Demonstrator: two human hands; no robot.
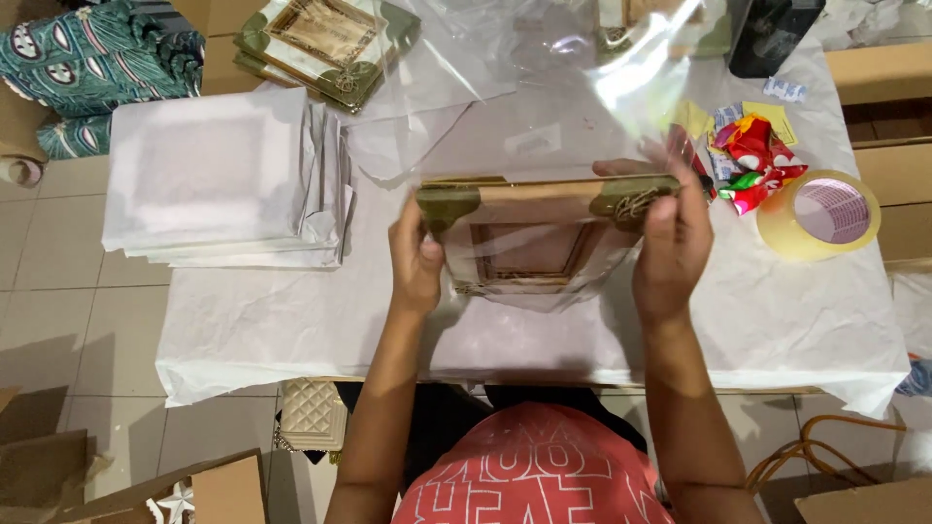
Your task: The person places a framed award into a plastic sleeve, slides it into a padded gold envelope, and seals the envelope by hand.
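Note:
A brown decorated frame (529, 238) with olive-green corners is held upright over the paper-covered table (291, 320). My left hand (416, 260) grips its left edge. My right hand (672, 243) grips its right top corner, by a twine knot. A clear plastic sleeve (582, 87) rises from the frame toward the table's far side; the frame's lower part sits inside it.
A stack of white paper-wrapped flat packs (218, 175) lies at the left. Bare frames (325, 44) are at the back. A roll of tape (820, 213) and red foil wrappers (752, 160) sit at the right. Cardboard boxes (888, 146) stand beside the table.

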